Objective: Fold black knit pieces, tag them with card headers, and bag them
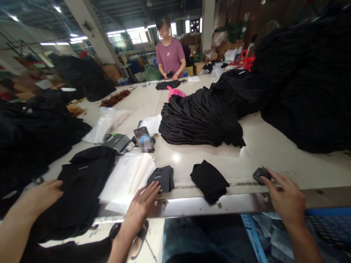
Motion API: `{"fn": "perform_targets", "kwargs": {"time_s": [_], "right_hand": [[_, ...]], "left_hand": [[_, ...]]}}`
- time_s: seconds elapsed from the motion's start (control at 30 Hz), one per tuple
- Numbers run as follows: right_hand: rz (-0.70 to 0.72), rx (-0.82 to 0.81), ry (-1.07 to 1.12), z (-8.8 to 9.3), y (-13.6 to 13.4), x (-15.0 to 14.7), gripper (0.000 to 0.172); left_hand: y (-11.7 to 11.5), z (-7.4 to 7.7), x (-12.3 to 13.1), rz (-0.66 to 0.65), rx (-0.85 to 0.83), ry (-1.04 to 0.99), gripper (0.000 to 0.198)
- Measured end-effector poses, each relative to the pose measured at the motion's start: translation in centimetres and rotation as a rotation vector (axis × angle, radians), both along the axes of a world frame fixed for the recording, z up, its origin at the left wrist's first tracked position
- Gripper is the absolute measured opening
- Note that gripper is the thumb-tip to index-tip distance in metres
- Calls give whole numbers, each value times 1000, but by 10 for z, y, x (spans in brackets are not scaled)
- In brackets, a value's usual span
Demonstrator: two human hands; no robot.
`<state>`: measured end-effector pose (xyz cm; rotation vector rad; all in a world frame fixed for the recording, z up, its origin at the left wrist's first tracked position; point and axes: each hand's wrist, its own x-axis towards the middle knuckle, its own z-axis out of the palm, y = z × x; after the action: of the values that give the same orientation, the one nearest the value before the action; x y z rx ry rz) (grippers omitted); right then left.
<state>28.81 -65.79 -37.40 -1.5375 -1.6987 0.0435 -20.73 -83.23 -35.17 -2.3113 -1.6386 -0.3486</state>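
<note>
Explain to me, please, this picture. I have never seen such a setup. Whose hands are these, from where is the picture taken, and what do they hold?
There is no machine here. These are a person's own bare hands, seen by one camera worn on that person's head, looking forward and down.

The left hand is open, its fingers touching a folded dark garment piece. The right hand has its fingers over a small dark object; I cannot tell if it is gripped.

The long white table carries clear plastic bags and a large heap of black cloth. A third hand at far left seems to be a co-worker's, and another person stands across the table.
</note>
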Motion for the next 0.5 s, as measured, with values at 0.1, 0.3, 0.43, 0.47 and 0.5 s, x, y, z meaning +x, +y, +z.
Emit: {"fn": "perform_targets", "kwargs": {"time_s": [0.1, 0.3, 0.43, 0.47, 0.5], "right_hand": [[8, -128, 219, 19, -10, -16, 62], [139, -326, 588, 39, -21, -39, 77], [256, -443, 737, 54, -26, -58, 68], [293, -475, 745, 58, -27, -65, 62], [339, -509, 743, 62, -27, -74, 57]], "left_hand": [[4, 5, 15, 32, 149, -106, 38], [24, 16, 28, 112, 160, -367, 21], [35, 26, 64, 31, 320, -516, 29], [40, 26, 81, 3, 349, -548, 34], [45, 24, 99, -31, 361, -567, 37]]}}
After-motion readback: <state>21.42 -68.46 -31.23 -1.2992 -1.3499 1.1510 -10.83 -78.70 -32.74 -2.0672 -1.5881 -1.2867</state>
